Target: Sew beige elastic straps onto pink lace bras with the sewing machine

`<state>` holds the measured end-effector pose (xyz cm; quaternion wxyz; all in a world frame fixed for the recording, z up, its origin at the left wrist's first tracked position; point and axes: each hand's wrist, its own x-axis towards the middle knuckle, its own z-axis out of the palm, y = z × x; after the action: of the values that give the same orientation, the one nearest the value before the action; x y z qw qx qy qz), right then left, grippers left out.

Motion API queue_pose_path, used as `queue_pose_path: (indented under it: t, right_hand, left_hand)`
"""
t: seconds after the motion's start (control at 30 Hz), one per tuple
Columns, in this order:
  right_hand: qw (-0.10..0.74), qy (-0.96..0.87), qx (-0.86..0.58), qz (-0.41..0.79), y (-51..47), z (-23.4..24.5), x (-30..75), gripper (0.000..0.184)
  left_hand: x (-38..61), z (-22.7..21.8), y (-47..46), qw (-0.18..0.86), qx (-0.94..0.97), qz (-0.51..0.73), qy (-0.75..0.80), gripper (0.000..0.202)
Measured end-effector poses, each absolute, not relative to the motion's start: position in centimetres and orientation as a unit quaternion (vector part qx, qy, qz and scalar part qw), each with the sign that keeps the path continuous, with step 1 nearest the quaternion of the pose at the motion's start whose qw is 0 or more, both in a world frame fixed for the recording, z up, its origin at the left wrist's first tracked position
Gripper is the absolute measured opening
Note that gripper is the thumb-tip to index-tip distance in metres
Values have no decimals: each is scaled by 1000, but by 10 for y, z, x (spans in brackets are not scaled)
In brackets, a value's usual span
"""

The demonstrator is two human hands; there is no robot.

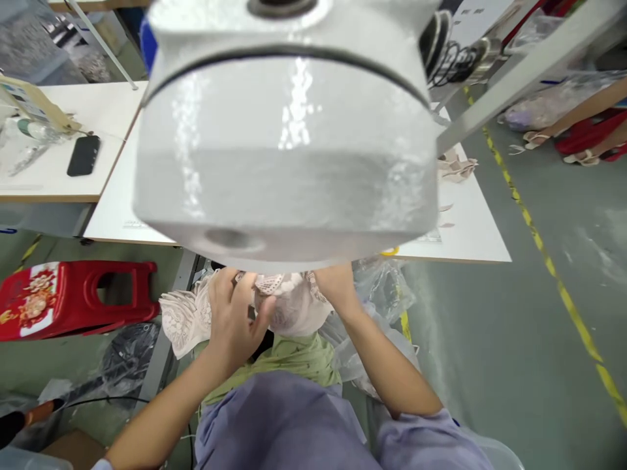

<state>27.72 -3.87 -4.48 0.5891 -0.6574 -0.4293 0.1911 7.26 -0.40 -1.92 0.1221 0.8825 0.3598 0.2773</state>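
Observation:
My left hand (236, 312) is closed on a pale pink lace garment piece (294, 308), thumb pressed onto its padded part. More lace (183, 318) spreads out to the left of that hand. My right hand (334, 281) reaches up to the same fabric; its fingers are hidden under the big white sewing machine head (287, 143) that fills the top of the view. A green cloth (289, 359) lies on my lap below the lace.
A white table (460, 222) carries the machine, with pink scraps (455, 166) at its right. Another table at the left holds a black phone (83, 155). A red stool (73, 297) stands on the floor at the left. Yellow floor tape (553, 267) runs at the right. Another person's legs (578, 124) show at the far right.

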Motion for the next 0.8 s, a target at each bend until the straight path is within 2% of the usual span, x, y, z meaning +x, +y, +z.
queue_pose_path:
  t: [0.17, 0.27, 0.8]
  right_hand:
    - [631, -375, -630, 254, -61, -67, 269, 21]
    - [636, -366, -615, 288, -66, -74, 263, 25]
    - [605, -391, -634, 281, -63, -48, 251, 27]
  left_hand:
    - [67, -31, 15, 421, 752, 282, 422, 37]
    - [68, -36, 23, 528, 689, 257, 424, 42]
    - [76, -26, 18, 427, 713, 343, 438, 36]
